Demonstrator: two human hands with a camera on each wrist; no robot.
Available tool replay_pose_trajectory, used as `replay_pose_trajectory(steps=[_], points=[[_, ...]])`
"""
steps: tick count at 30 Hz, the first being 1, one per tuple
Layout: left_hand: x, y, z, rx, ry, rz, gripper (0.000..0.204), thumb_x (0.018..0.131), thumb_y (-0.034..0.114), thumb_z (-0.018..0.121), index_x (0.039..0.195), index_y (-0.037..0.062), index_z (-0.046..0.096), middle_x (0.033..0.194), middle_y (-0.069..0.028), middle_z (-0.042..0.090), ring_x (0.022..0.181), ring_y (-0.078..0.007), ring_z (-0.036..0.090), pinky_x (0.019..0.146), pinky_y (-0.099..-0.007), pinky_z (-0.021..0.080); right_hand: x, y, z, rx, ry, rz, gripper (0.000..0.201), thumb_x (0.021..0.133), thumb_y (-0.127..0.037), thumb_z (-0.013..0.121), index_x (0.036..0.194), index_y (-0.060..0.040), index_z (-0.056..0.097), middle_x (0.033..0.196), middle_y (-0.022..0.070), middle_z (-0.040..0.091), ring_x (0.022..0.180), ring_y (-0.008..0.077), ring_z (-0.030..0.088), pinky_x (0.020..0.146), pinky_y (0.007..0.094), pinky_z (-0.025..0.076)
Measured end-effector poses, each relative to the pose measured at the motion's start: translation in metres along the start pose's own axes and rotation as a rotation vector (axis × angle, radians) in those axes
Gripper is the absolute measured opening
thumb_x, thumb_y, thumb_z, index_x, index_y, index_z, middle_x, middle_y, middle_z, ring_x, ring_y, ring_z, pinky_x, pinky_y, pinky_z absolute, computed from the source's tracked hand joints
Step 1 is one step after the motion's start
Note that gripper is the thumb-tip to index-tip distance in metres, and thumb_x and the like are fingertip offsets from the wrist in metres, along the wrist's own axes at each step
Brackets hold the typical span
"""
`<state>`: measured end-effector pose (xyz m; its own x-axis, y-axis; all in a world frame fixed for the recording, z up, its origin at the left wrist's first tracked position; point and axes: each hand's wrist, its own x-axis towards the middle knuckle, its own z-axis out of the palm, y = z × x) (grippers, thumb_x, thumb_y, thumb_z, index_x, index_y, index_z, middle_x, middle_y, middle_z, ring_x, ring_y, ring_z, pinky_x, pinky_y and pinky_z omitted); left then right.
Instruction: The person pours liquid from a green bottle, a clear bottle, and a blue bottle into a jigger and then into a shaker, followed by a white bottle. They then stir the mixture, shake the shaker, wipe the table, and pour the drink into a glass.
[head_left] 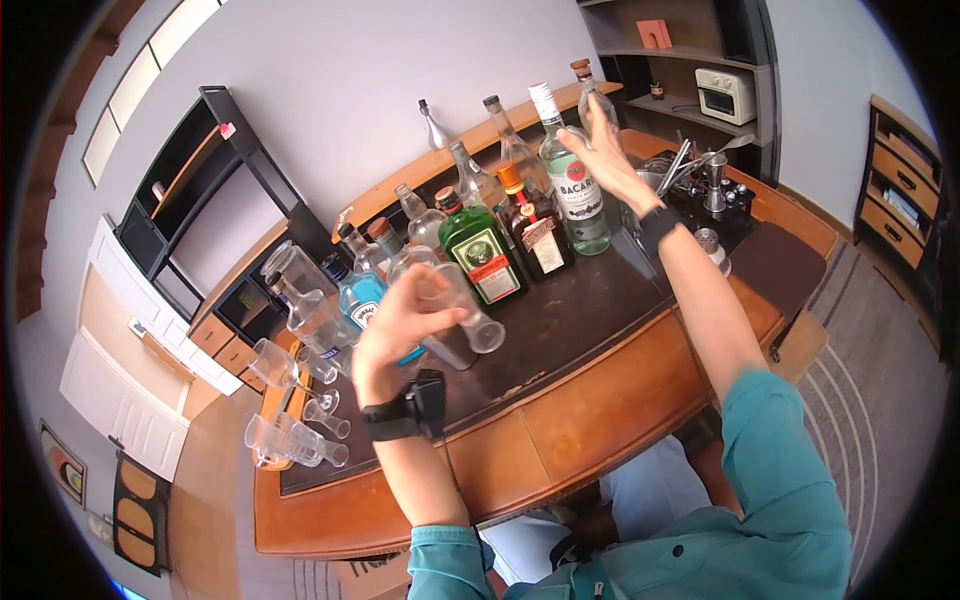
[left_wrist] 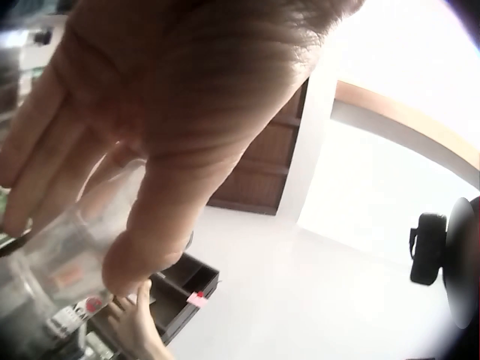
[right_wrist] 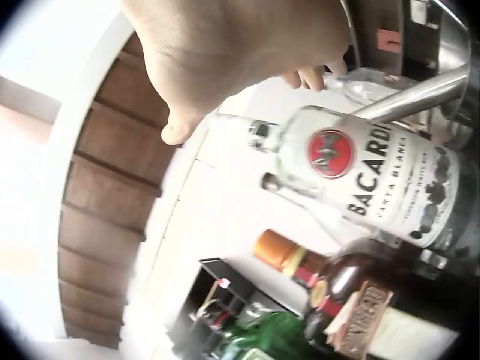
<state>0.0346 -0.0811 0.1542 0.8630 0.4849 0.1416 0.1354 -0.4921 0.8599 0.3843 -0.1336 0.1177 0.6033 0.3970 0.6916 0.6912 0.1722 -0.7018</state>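
My left hand (head_left: 405,325) curls its thumb and fingers round a clear footed glass (head_left: 462,303), held tilted above the desk with its round foot toward me. In the left wrist view the glass (left_wrist: 71,255) shows between thumb and fingers. My right hand (head_left: 608,160) is raised with its fingers spread beside the neck of a clear Bacardi bottle (head_left: 580,205). In the right wrist view that hand (right_wrist: 247,56) holds nothing, and the Bacardi bottle (right_wrist: 375,176) stands below it. A corked clear bottle (head_left: 590,95) is partly hidden behind the right hand.
Beside the Bacardi stand a brown Cointreau bottle (head_left: 537,225), a green Jägermeister bottle (head_left: 482,250) and a blue bottle (head_left: 360,295). Several glasses, including a wine glass (head_left: 275,362), crowd the desk's left end. Metal bar tools (head_left: 714,185) stand at the right. A leather edge (head_left: 570,440) borders the desk.
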Motion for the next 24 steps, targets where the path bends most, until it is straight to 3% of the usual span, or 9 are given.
replay_pose_trajectory(steps=[3, 7, 10, 12, 15, 22, 24], points=[[-0.026, 0.007, -0.022, -0.012, 0.137, 0.139, 0.034, 0.074, 0.006, 0.068, 0.1, 0.0014, 0.047, 0.083, -0.0087, 0.063, 0.076, -0.0131, 0.059, 0.065, -0.0245, 0.046, -0.054, -0.051, -0.009, 0.166, 0.017, -0.206, 0.074, 0.079, -0.048, 0.058, 0.128, -0.0014, 0.03, 0.114, 0.0208, 0.049, 0.107, 0.0301, 0.048, 0.09, 0.0393, 0.039], [-0.049, 0.007, -0.044, 0.209, 0.354, 0.083, 0.032, 0.076, 0.007, 0.066, 0.102, 0.0024, 0.049, 0.076, -0.0076, 0.063, 0.07, -0.0104, 0.058, 0.061, -0.0225, 0.044, -0.108, -0.052, 0.021, 0.261, -0.296, -0.108, 0.052, 0.085, -0.044, 0.051, 0.112, 0.0001, 0.045, 0.09, 0.0138, 0.06, 0.087, 0.0244, 0.058, 0.076, 0.0351, 0.045], [-0.049, -0.007, -0.057, 0.265, 0.432, 0.063, 0.032, 0.074, 0.007, 0.067, 0.101, 0.0027, 0.051, 0.069, -0.005, 0.06, 0.064, -0.0087, 0.055, 0.055, -0.0217, 0.042, -0.132, -0.05, 0.034, 0.126, -0.439, -0.013, 0.052, 0.087, -0.047, 0.046, 0.107, 0.0007, 0.047, 0.079, 0.0132, 0.059, 0.077, 0.0236, 0.059, 0.069, 0.035, 0.045], [-0.048, -0.015, -0.065, 0.507, 0.502, -0.033, 0.033, 0.073, 0.007, 0.068, 0.102, 0.0029, 0.053, 0.065, -0.0032, 0.056, 0.061, -0.0073, 0.052, 0.053, -0.0215, 0.04, -0.142, -0.048, 0.036, 0.181, -0.546, 0.077, 0.046, 0.089, -0.047, 0.042, 0.095, -0.0023, 0.052, 0.062, 0.0071, 0.055, 0.059, 0.0165, 0.054, 0.056, 0.0314, 0.042], [-0.039, -0.029, -0.066, 0.61, 0.549, -0.051, 0.039, 0.07, 0.008, 0.07, 0.106, 0.0052, 0.055, 0.062, -0.0006, 0.052, 0.057, -0.0067, 0.048, 0.051, -0.0219, 0.037, -0.145, -0.04, 0.031, 0.241, -0.575, 0.146, 0.049, 0.09, -0.048, 0.039, 0.085, -0.0021, 0.054, 0.05, 0.0038, 0.05, 0.048, 0.0122, 0.049, 0.048, 0.0284, 0.039], [-0.019, -0.067, -0.088, 0.772, 0.552, -0.072, 0.043, 0.072, 0.004, 0.068, 0.113, 0.007, 0.053, 0.067, -0.0052, 0.058, 0.056, -0.0089, 0.055, 0.046, -0.0211, 0.039, -0.142, -0.02, 0.032, 0.291, -0.57, 0.192, 0.055, 0.09, -0.049, 0.037, 0.092, 0.0035, 0.056, 0.048, 0.0022, 0.046, 0.044, 0.0105, 0.047, 0.045, 0.0247, 0.04], [-0.018, -0.058, -0.082, 0.707, 0.59, -0.182, 0.049, 0.062, 0.02, 0.075, 0.109, 0.0189, 0.059, 0.076, -0.0063, 0.052, 0.07, -0.0161, 0.052, 0.065, -0.0293, 0.044, -0.144, -0.017, 0.034, 0.327, -0.589, 0.23, 0.056, 0.09, -0.048, 0.037, 0.095, 0.0046, 0.056, 0.049, 0.0021, 0.046, 0.044, 0.01, 0.046, 0.046, 0.0242, 0.041]])
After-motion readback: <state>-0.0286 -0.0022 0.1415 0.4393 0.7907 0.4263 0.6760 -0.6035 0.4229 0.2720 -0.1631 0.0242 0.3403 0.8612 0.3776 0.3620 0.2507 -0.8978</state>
